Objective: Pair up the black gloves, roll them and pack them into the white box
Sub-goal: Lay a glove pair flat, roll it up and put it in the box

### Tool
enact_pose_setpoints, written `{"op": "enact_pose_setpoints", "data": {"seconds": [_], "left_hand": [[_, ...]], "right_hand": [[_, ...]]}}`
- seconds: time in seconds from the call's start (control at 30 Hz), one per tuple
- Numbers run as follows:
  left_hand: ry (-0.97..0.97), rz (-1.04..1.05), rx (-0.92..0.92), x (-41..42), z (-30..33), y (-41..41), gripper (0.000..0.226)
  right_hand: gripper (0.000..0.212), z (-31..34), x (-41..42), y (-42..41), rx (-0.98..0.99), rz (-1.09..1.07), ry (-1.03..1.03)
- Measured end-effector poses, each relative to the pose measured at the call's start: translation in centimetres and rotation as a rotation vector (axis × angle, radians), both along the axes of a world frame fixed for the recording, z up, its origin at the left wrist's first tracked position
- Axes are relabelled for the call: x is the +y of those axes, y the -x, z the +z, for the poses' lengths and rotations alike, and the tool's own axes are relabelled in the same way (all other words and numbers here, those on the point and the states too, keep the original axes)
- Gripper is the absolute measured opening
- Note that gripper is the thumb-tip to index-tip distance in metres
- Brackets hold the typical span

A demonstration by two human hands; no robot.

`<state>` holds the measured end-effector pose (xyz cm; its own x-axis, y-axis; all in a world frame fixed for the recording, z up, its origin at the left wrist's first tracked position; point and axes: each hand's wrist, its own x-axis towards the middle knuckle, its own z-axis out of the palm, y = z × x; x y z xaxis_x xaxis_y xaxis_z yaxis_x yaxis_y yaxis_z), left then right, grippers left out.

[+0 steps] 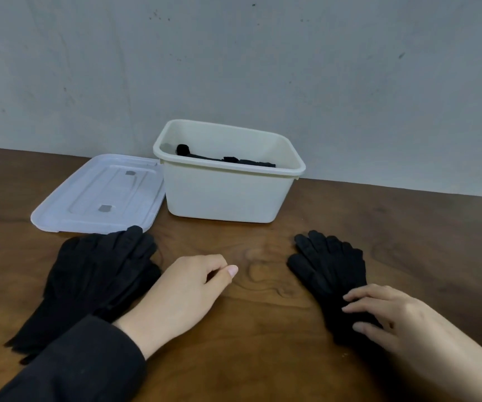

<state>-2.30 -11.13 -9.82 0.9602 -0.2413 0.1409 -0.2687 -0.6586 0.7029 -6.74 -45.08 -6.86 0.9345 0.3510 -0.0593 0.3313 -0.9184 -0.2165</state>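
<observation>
A pile of black gloves [94,282] lies on the left of the wooden table. A separate black glove [328,268] lies flat on the right, its fingers pointing away from me. My right hand [390,320] rests on that glove's cuff end with fingers spread and nearly straight. Between the two lots of gloves sits my left hand [181,297], fingers loosely curled, holding nothing, beside the pile. The white box [228,195] stands open at the back against the wall. Inside it lie dark rolled gloves [222,158].
The box's translucent lid [100,192] lies flat to the left of the box, and the glove pile's fingertips overlap its front edge. A grey wall rises right behind the table. Bare wood [263,285] shows between my hands.
</observation>
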Motion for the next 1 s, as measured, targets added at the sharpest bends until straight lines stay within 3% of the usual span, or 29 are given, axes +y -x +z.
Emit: {"op": "enact_pose_setpoints", "data": {"seconds": [0.07,0.2,0.33,0.4,0.5,0.53,0.67,0.77,0.87,0.93,1.0], "left_hand": [[-0.022,-0.007,-0.009,-0.1,0.1,0.2,0.042],[-0.044,-0.035,-0.014,0.1,0.3,0.4,0.04],[-0.147,-0.085,-0.055,0.4,1.1,1.0,0.036],[-0.227,-0.102,-0.093,0.5,1.5,1.2,0.035],[-0.399,-0.076,-0.179,1.3,2.6,1.4,0.036],[-0.455,-0.053,-0.189,1.9,3.2,1.3,0.037],[-0.646,0.102,0.012,6.3,5.9,0.5,0.038],[-0.669,0.19,0.271,10.1,6.8,0.2,0.034],[-0.644,0.147,0.481,11.5,6.8,0.7,0.032],[-0.677,0.125,0.533,11.3,6.9,0.9,0.032],[-0.689,0.126,0.533,11.1,6.9,0.7,0.028]], "right_hand": [[0.017,-0.1,0.1,0.3,-0.083,-0.032,-0.03],[0.031,0.8,1.7,0.6,-0.196,-0.119,-0.036],[0.02,3.9,4.4,0.7,-0.539,-0.354,-0.383],[0.008,6.0,5.8,0.6,-0.527,-0.399,-0.526],[0.039,8.4,7.7,0.3,-0.309,-0.338,-0.655],[0.038,8.7,8.4,-0.1,-0.214,-0.328,-0.676],[0.018,9.0,11.9,-1.7,0.011,-0.335,-0.624],[0.013,8.3,13.4,-2.9,-0.168,-0.344,-0.679],[0.006,7.6,14.8,-3.0,-0.397,-0.333,-0.777],[0.005,6.3,15.6,-2.5,-0.481,-0.282,-0.773],[0.006,4.0,16.0,-2.0,-0.486,-0.176,-0.643]]}}
